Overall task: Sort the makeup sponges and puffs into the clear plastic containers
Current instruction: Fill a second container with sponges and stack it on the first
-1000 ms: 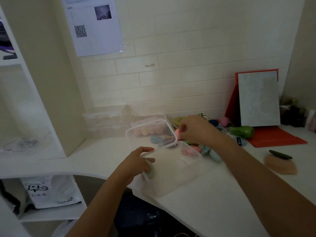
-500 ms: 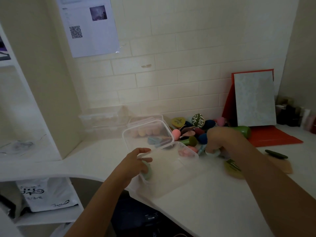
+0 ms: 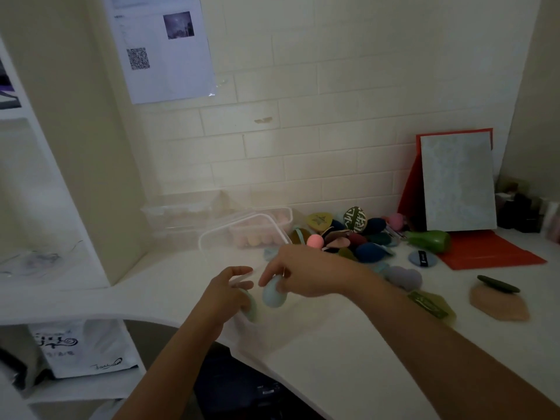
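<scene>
Holding a pale blue sponge (image 3: 273, 294) in the right hand (image 3: 304, 275), fingers pinched round its top, just above the open clear container (image 3: 257, 331). Gripping that container's near edge with the left hand (image 3: 225, 294), fingers curled, a pale green sponge (image 3: 252, 309) touching them. Beyond the right hand, on the worktop (image 3: 348, 344), a heap of sponges and puffs (image 3: 351, 239); left of the heap, a second container (image 3: 263, 230) with pink and yellow ones.
</scene>
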`<state>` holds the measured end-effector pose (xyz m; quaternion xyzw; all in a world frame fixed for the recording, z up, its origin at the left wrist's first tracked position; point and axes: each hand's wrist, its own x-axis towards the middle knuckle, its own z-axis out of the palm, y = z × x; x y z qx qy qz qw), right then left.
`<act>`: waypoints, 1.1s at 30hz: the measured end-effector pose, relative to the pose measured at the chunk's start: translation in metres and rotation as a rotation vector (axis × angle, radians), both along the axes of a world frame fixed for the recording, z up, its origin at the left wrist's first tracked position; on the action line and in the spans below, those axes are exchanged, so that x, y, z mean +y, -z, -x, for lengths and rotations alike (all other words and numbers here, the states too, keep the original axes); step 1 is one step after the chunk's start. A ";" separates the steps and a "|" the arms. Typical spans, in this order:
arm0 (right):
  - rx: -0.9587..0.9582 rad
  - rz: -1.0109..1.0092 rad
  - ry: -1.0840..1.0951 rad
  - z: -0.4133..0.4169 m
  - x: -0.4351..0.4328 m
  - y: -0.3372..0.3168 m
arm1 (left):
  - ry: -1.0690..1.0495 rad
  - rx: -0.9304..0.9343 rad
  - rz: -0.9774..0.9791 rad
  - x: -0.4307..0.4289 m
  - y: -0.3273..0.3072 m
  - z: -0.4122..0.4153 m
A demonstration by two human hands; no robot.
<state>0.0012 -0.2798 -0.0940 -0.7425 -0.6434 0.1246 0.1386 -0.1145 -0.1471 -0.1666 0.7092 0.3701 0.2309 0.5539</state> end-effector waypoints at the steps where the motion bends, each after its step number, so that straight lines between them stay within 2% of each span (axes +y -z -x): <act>1: -0.009 0.007 -0.011 0.001 0.006 0.003 | -0.017 -0.010 -0.003 0.001 0.001 -0.001; 8: -0.009 -0.018 0.035 -0.001 0.046 0.011 | -0.145 -0.076 0.016 0.016 -0.005 -0.009; 14: 0.094 0.149 -0.035 0.002 0.077 0.013 | -0.161 -0.059 -0.025 0.035 -0.006 -0.015; 22: 0.085 0.120 -0.027 -0.004 0.095 0.011 | -0.092 -0.039 -0.077 0.043 -0.003 -0.018; 27: 0.214 0.156 -0.060 -0.010 0.107 0.017 | 0.008 0.009 -0.160 0.053 0.001 -0.019; 31: 0.475 0.137 -0.004 -0.017 0.111 0.019 | 0.131 0.030 -0.116 0.066 0.001 -0.016; 33: 0.442 0.135 0.036 -0.021 0.111 0.018 | 0.185 0.033 -0.086 0.069 0.001 -0.014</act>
